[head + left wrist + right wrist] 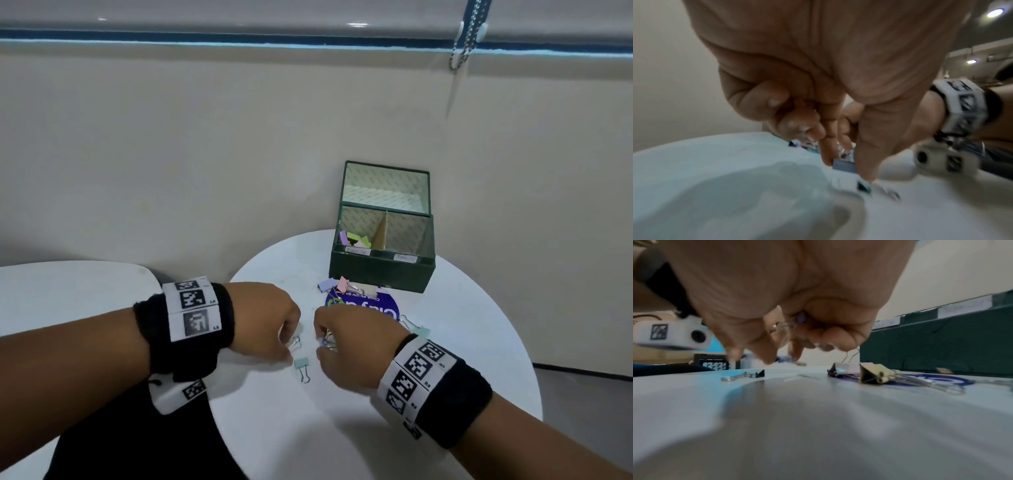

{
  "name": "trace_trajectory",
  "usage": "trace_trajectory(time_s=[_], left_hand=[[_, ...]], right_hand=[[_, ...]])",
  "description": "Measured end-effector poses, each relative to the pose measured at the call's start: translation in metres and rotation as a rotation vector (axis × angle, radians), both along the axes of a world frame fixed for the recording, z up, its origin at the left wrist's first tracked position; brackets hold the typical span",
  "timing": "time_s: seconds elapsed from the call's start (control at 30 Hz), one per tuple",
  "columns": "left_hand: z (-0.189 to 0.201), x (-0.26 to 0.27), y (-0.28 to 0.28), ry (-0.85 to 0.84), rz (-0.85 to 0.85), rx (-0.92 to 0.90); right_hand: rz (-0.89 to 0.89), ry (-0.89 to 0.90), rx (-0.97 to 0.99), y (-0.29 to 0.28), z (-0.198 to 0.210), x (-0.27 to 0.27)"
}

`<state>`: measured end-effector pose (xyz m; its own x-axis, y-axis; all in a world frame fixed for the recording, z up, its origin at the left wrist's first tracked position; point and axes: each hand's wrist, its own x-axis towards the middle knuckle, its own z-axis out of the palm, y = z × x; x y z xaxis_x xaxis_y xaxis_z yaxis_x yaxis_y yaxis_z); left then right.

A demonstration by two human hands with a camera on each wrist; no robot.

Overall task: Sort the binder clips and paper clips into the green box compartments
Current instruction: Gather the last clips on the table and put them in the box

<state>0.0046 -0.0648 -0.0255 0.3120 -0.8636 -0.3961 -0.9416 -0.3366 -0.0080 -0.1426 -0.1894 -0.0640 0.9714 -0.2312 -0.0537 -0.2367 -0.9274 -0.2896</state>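
The green box [380,270] stands open at the back of the round white table [342,428]; its left compartment holds several pastel binder clips [356,238]. My left hand [291,346] is low over the table, thumb and forefinger pinching a teal binder clip [844,165]. A second teal clip [301,365] lies just in front of it. My right hand [322,342] is curled beside the left and holds a purple binder clip [801,317] in the palm, with its fingertips [768,360] close to the tabletop.
Purple and pink clips [334,285] lie in front of the box by a round purple sticker [363,305]. A teal clip [419,330] lies right of my right hand. A pink clip [844,368] and a yellow clip [871,374] are close to the box wall [941,344].
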Motion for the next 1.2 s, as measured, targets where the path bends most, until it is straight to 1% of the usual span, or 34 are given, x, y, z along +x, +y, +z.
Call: trace_trajectory(time_s=[0.07, 0.17, 0.27, 0.33, 0.37, 0.43, 0.47, 0.5, 0.53, 0.57, 0.6, 0.67, 0.7, 0.73, 0.77, 0.83, 0.87, 0.93, 1.0, 1.07, 1.1, 1.2], left_hand=[[0.018, 0.013, -0.018, 0.025, 0.025, -0.091], [0.042, 0.031, -0.057, 0.116, 0.095, -0.320], [0.053, 0.039, -0.099, 0.223, 0.177, -0.511], [0.053, 0.040, -0.122, 0.283, 0.221, -0.564], [0.053, 0.040, -0.131, 0.351, 0.248, -0.584], [0.052, 0.037, -0.141, 0.620, 0.319, -0.619], [0.051, 0.036, -0.143, 0.765, 0.355, -0.636], [0.051, 0.035, -0.142, 0.873, 0.386, -0.664], [0.050, 0.035, -0.139, 0.923, 0.412, -0.706], [0.049, 0.035, -0.134, 0.913, 0.423, -0.755], [0.047, 0.036, -0.129, 0.848, 0.427, -0.808], [0.039, 0.041, -0.117, 0.629, 0.405, -0.875], [0.033, 0.043, -0.110, 0.509, 0.369, -0.854], [0.026, 0.045, -0.103, 0.397, 0.314, -0.783], [0.018, 0.045, -0.097, 0.300, 0.257, -0.670], [0.003, 0.041, -0.089, 0.152, 0.160, -0.454], [-0.004, 0.039, -0.087, 0.099, 0.124, -0.390], [-0.014, 0.036, -0.084, 0.049, 0.091, -0.355], [-0.022, 0.035, -0.083, 0.035, 0.086, -0.376], [-0.027, 0.035, -0.084, 0.006, 0.088, -0.386], [-0.028, 0.035, -0.084, -0.001, 0.098, -0.376], [-0.030, 0.033, -0.086, -0.012, 0.122, -0.312]], right_hand=[[-0.077, -0.094, 0.031, -0.005, 0.003, -0.001], [-0.161, -0.246, 0.153, -0.024, 0.010, 0.005], [-0.316, -0.362, 0.291, -0.060, 0.023, 0.016], [-0.442, -0.406, 0.278, -0.088, 0.035, 0.029], [-0.498, -0.429, 0.251, -0.101, 0.040, 0.036], [-0.587, -0.460, 0.242, -0.120, 0.049, 0.049], [-0.606, -0.457, 0.242, -0.126, 0.051, 0.055], [-0.603, -0.431, 0.221, -0.130, 0.051, 0.060], [-0.580, -0.385, 0.182, -0.132, 0.052, 0.064], [-0.543, -0.336, 0.147, -0.132, 0.051, 0.067], [-0.503, -0.304, 0.131, -0.131, 0.051, 0.069], [-0.454, -0.293, 0.128, -0.130, 0.051, 0.070], [-0.446, -0.309, 0.126, -0.130, 0.050, 0.068], [-0.444, -0.330, 0.127, -0.130, 0.049, 0.066], [-0.444, -0.351, 0.122, -0.129, 0.047, 0.063], [-0.449, -0.383, 0.081, -0.124, 0.044, 0.055], [-0.445, -0.399, 0.047, -0.121, 0.043, 0.050], [-0.373, -0.446, -0.036, -0.112, 0.040, 0.039], [-0.207, -0.451, -0.034, -0.104, 0.037, 0.027], [-0.064, -0.349, 0.001, -0.096, 0.033, 0.018], [-0.023, -0.273, -0.015, -0.093, 0.031, 0.017], [0.018, -0.006, -0.117, -0.090, 0.021, 0.025]])
